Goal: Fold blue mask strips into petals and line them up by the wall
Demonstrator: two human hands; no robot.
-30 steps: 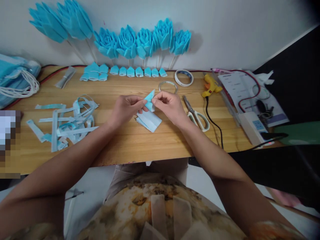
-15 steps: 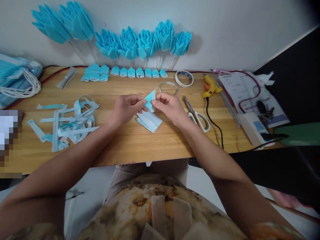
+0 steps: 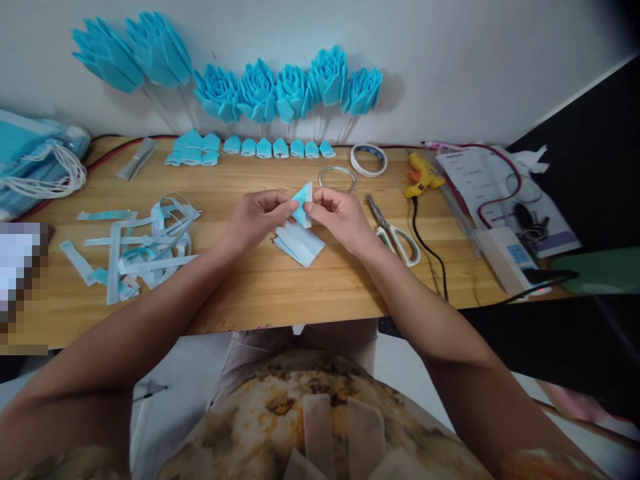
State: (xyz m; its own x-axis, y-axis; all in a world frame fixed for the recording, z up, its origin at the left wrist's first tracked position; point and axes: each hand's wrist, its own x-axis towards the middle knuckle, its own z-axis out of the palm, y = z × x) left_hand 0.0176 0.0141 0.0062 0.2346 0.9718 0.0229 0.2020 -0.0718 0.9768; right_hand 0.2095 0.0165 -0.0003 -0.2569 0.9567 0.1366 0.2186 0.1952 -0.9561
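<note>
Between my two hands is a small folded piece of blue mask fabric (image 3: 302,204), brought to a point at the top with a pale strip along its right side. My left hand (image 3: 263,215) pinches its left edge between thumb and fingers. On the right edge, my right hand (image 3: 336,212) grips it the same way. Just below, a few flat cut pieces of pale blue fabric (image 3: 302,245) lie stacked on the wooden table. Scissors with white handles (image 3: 395,233) rest to the right of my right hand.
Blue fabric flowers on sticks (image 3: 260,93) lean against the wall, behind a row of folded blue petals (image 3: 264,148). Cut strips (image 3: 145,243) lie left. Rolls of tape (image 3: 369,160), a yellow glue gun (image 3: 423,177) and a power strip (image 3: 510,260) are right; bagged masks (image 3: 35,167) far left.
The view has shifted slightly, so the table items sit a little lower in the picture. Both hands keep their pinch on the folded fabric, with hardly any movement.
</note>
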